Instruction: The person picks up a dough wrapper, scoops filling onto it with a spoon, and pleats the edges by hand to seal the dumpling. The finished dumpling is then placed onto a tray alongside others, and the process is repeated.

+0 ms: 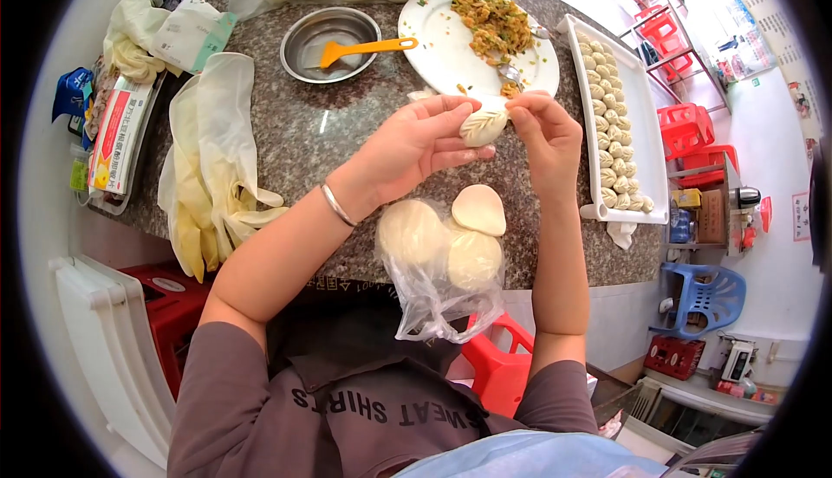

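Note:
A pleated dumpling [482, 129] is held up between both hands, above the table. My left hand [431, 136] cradles it from the left, thumb and fingers round its side. With thumb and fingertips, my right hand [546, 127] pinches its right end. Below them, several round dough wrappers [412, 232] lie in and on a clear plastic bag [431, 305] at the table's near edge. Behind the hands stands a white plate [431, 40] with chopped filling [494, 23] and a spoon [510, 72]. Rows of finished dumplings [611, 131] fill a white tray [656, 144] on the right.
A metal bowl [303, 40] with an orange-handled scraper [373, 46] stands at the back left. Long pale gloves [208, 157] lie at the left, near boxes [121, 140] and bags. Red stool [498, 365] under the near edge; blue chair [706, 296] at the right.

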A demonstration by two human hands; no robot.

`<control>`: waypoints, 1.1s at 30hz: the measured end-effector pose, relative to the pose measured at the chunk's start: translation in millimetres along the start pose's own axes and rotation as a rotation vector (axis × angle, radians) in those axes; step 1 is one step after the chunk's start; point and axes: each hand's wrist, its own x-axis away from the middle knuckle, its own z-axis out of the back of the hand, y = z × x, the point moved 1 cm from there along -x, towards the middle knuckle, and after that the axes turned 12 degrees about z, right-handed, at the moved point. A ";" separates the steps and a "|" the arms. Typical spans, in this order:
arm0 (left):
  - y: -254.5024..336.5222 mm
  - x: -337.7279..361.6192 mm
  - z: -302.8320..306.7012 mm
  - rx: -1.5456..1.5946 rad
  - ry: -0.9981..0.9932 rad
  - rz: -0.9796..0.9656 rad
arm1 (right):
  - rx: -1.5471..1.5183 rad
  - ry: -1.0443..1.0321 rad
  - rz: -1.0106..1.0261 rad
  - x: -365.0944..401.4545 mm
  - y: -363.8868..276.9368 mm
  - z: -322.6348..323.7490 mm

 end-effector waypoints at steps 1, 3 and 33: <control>0.8 0.3 -0.3 -0.019 0.009 0.007 | 0.055 0.023 0.024 -2.0 -2.8 -1.0; 2.1 3.3 -5.2 -0.084 0.093 -0.012 | 0.153 -0.051 0.079 -7.3 -24.5 -9.1; -6.0 3.4 -19.5 -0.452 0.085 -0.010 | 1.069 0.370 -0.543 100.3 3.9 297.7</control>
